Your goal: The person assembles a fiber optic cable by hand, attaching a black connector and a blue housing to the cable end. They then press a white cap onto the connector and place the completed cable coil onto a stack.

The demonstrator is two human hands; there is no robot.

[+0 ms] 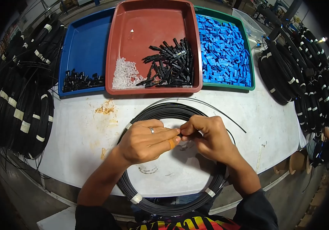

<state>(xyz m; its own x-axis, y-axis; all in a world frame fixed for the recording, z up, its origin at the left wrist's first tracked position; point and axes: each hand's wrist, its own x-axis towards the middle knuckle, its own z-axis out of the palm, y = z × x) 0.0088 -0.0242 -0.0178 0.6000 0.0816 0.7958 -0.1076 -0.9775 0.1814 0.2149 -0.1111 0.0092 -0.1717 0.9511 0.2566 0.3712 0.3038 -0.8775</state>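
Observation:
A coil of black cable (149, 111), bound with white tape, lies on the table and overhangs its front edge. Over the coil's centre, my left hand (145, 141) and my right hand (208, 134) meet at the fingertips, both closed in a pinch. Between them shows a small dark piece, mostly covered by the fingers, so its kind cannot be told. My left hand wears a ring and an orange wrap on one finger. One loose cable end (245, 132) sticks out to the right, past my right hand.
A blue tray (84, 34) with small black parts, a red tray (153, 19) with clear pieces and black connectors, and a green tray (253, 76) of blue clips line the back of the white table (264, 126). Taped cable coils (22, 115) hang left; more coils (281, 73) hang right.

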